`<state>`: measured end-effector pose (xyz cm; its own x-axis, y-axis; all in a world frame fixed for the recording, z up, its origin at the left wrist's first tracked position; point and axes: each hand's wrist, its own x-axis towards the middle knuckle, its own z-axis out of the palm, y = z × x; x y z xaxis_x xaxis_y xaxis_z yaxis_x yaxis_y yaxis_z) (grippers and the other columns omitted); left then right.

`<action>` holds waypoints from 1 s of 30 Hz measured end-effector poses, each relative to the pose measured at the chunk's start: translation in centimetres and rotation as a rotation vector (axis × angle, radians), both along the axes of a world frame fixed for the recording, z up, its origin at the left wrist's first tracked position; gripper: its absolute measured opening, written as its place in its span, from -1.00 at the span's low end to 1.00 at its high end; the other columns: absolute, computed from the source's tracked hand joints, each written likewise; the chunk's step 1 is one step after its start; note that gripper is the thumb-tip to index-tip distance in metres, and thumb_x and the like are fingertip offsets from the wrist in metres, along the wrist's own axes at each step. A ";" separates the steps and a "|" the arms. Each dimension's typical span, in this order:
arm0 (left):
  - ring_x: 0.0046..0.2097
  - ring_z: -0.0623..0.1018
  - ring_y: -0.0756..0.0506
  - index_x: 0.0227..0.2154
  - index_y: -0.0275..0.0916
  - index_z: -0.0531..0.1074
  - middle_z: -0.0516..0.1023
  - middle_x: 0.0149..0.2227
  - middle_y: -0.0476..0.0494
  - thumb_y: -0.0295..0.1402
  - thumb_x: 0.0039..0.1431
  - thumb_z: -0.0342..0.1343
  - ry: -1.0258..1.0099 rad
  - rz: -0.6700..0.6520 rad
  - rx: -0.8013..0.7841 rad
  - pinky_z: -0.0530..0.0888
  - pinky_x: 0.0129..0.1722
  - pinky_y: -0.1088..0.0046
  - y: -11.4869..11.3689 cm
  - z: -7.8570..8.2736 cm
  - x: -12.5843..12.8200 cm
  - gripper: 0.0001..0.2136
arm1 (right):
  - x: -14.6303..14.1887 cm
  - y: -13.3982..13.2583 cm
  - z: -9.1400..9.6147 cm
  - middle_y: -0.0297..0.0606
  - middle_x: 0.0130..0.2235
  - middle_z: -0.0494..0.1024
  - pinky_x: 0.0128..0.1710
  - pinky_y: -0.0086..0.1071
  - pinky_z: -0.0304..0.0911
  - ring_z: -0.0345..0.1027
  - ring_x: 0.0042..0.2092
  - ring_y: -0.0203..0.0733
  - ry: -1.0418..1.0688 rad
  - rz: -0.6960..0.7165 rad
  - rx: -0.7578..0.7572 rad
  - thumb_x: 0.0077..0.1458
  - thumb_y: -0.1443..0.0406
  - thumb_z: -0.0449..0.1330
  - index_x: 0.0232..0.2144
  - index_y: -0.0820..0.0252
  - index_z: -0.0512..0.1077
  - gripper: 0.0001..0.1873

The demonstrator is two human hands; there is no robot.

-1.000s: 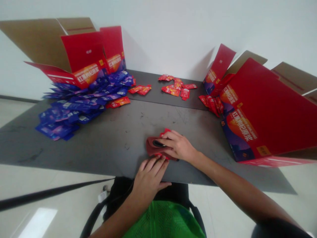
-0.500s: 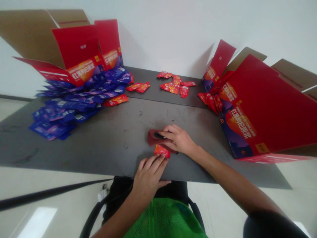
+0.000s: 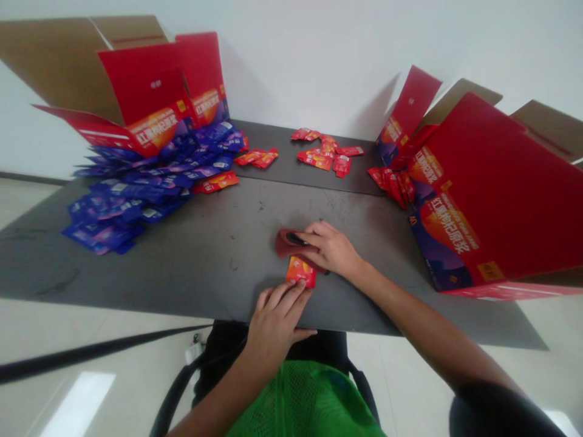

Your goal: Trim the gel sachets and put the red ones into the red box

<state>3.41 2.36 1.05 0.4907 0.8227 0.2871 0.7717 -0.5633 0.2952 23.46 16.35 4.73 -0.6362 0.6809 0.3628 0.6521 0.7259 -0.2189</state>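
Note:
A small red and orange sachet [image 3: 301, 271] lies flat on the grey table near its front edge. The fingertips of my left hand [image 3: 279, 309] press down on its near end and pin it to the tabletop, with the thumb held apart. Just beyond the sachet, my right hand [image 3: 334, 247] is closed on a reddish-brown cloth [image 3: 285, 244]. A black object [image 3: 296, 238] shows on top of the cloth under my right fingers; its kind I cannot make out. The cloth meets the far edge of the sachet.
Blue sachets [image 3: 132, 188] lie heaped at the left before an open red carton [image 3: 150, 109]. Several red sachets [image 3: 319, 158] are scattered along the back, by the wall. Another open carton [image 3: 501, 200] stands at the right, with red sachets [image 3: 394, 185] by its left side.
My right hand and the cloth sit slightly farther from the sachet's near end, so more of the sachet shows. My left hand keeps its place. The whole view has shifted slightly.

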 end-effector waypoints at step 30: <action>0.18 0.45 -0.28 0.19 -0.17 0.42 0.51 0.20 -0.19 0.04 0.04 0.34 -0.015 0.002 -0.014 0.37 0.07 0.12 0.1 0.1 0.0 -0.31 | 0.0 0.1 -0.2 -0.14 -0.12 0.52 -0.11 -0.25 0.36 0.37 -0.10 -0.08 0.007 -0.003 0.000 0.33 0.15 0.17 0.13 0.11 0.50 -0.62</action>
